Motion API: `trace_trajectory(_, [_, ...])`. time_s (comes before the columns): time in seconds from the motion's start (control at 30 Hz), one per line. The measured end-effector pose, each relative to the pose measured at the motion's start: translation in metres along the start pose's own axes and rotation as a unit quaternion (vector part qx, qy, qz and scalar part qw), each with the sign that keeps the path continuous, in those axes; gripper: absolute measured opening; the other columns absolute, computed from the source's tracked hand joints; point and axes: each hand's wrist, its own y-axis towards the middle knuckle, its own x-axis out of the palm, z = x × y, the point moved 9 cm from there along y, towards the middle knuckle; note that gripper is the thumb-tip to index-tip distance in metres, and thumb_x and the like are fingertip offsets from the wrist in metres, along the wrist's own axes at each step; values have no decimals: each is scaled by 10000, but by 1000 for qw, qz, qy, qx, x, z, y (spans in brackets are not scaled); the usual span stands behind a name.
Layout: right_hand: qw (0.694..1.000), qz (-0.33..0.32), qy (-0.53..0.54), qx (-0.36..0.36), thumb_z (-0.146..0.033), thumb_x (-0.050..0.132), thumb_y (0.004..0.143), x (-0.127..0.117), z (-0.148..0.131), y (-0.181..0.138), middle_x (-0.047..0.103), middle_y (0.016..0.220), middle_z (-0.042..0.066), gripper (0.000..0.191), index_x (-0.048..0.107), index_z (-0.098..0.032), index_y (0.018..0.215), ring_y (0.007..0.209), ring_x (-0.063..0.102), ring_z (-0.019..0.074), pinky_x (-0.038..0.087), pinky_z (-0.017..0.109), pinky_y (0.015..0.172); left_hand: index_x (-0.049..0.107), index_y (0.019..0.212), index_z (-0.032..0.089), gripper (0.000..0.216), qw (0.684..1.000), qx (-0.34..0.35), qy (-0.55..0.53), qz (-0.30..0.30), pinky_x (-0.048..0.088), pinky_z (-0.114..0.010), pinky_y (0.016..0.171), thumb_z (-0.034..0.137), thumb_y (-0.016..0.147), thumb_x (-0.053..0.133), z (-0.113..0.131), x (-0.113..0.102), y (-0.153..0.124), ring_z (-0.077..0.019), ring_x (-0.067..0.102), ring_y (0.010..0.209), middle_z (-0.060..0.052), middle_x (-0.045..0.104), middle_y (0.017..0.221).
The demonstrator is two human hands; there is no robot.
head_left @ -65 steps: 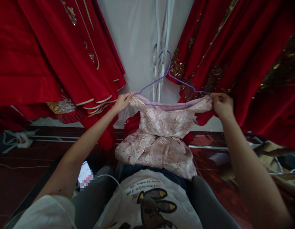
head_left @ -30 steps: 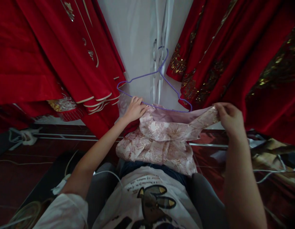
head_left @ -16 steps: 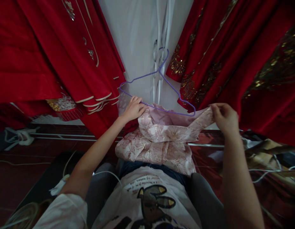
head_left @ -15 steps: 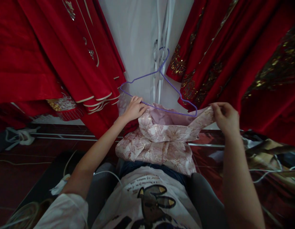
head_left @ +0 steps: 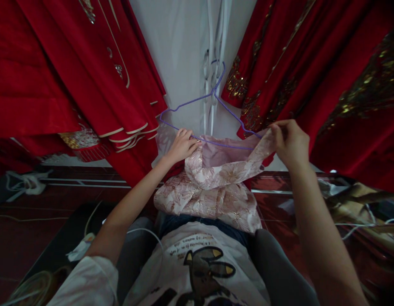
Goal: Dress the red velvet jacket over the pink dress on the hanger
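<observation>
A pale pink garment with a gold floral pattern lies bunched over my lap, its upper part lifted toward a purple clothes hanger. My left hand is closed at the hanger's bottom bar, gripping the hanger together with the garment's left edge. My right hand pinches the garment's right edge and holds it up at the hanger's right corner. That corner is now covered by the fabric. The bottom bar crosses in front of the pink lining.
Red garments with silver trim hang at left, and red ones with gold sequins at right. A pale wall with white straps or rods stands behind the hanger. White cables and clutter lie on the floor at right.
My right hand has moved left and slightly up, drawing the garment's right edge over the hanger's right corner. My left hand has stayed nearly in place.
</observation>
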Motion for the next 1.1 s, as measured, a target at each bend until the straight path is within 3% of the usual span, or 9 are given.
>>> trace_trajectory(0.2, [994,-45,19,-100,-334,435,946,35,-30,48,647,1047,106,230,592,-189,1032,991,610,232,474,371,874,736,898,216,435,994,-29,-107,-10,318,-393,927,509,946,417,24,28,23,-190,506,914,-52,576,876])
trace_trajectory(0.33, [996,-6,40,-77,-321,429,950,40,-12,62,660,998,106,232,588,-165,1015,945,625,220,472,368,872,737,957,244,398,982,-52,-183,-10,308,-385,938,503,943,434,40,43,32,-180,531,981,-36,613,938])
trace_trajectory(0.43, [998,-27,36,-52,-358,433,952,47,-2,61,674,919,86,251,591,-187,1047,843,643,220,476,355,804,741,945,241,369,978,-72,-195,-22,319,-398,952,473,945,454,45,50,36,-186,542,1023,-39,623,965])
trace_trajectory(0.57, [998,-42,14,-48,-388,410,960,51,-6,55,675,903,77,266,590,-210,1042,832,640,226,459,350,791,734,949,239,318,977,-57,-207,-19,324,-423,1030,413,954,468,40,38,38,-178,560,1078,-40,650,1038])
trace_trajectory(0.63, [999,-33,26,-24,-393,425,954,50,-3,54,672,878,70,258,587,-206,1027,806,639,217,458,333,768,735,945,230,273,970,-34,-239,5,350,-398,1048,403,929,525,28,18,35,-176,562,1130,-55,643,1153])
trace_trajectory(0.7, [999,-30,45,4,-409,460,941,49,5,55,669,837,55,250,589,-205,1003,754,629,197,458,310,730,740,896,204,259,956,-60,-282,48,419,-343,997,407,893,580,2,-6,26,-179,581,1127,-76,637,1206])
trace_trajectory(0.83, [996,-39,81,2,-385,500,932,49,12,60,676,820,36,209,597,-201,946,699,594,145,448,256,685,735,850,173,300,917,-229,-287,155,495,-288,814,461,810,660,-76,-44,-18,-171,654,846,-47,727,881])
trace_trajectory(0.97, [997,-27,70,0,-377,545,919,44,16,65,684,832,46,196,600,-189,936,710,578,132,434,237,681,727,822,151,358,879,-313,-304,193,486,-251,719,500,785,657,-121,-46,-62,-154,634,751,-38,723,813])
trace_trajectory(1.1, [997,-36,63,4,-389,530,931,45,16,65,684,844,60,216,597,-184,943,729,580,147,433,249,687,719,801,136,453,850,-363,-344,169,482,-249,677,580,743,653,-140,-22,-86,-149,618,709,-43,715,779])
